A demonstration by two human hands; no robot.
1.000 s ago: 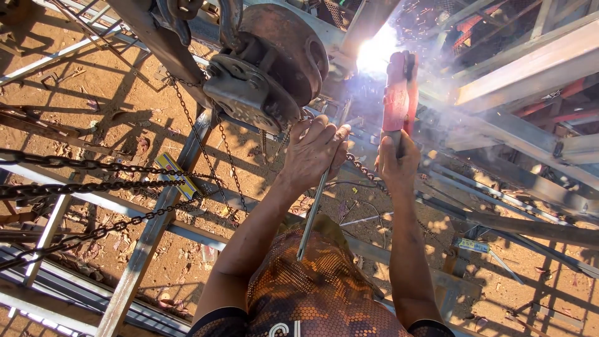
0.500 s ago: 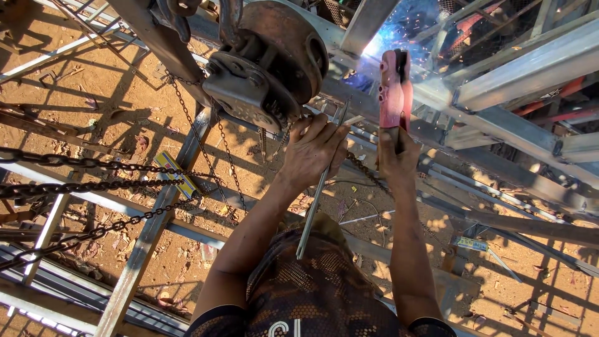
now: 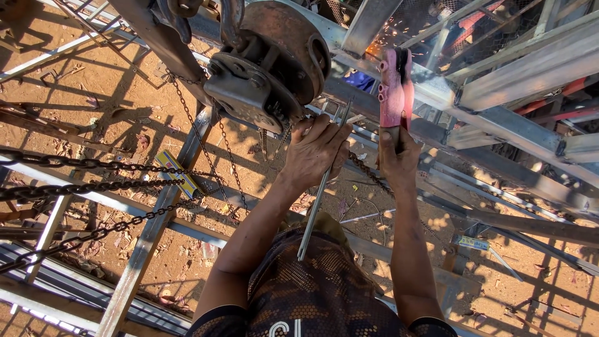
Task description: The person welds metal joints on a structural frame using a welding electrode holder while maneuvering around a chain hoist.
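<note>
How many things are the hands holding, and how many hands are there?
Hands: 2, left hand and right hand
Thin grey metal rods: 1, in the left hand
Pink-handled welding holders: 1, in the right hand
Total: 4

A flat yellow-and-blue box [image 3: 178, 173] (long, rectangular) on the dirt ground [image 3: 106, 87]; small blue-yellow label [image 3: 474, 243] lower right.
</note>
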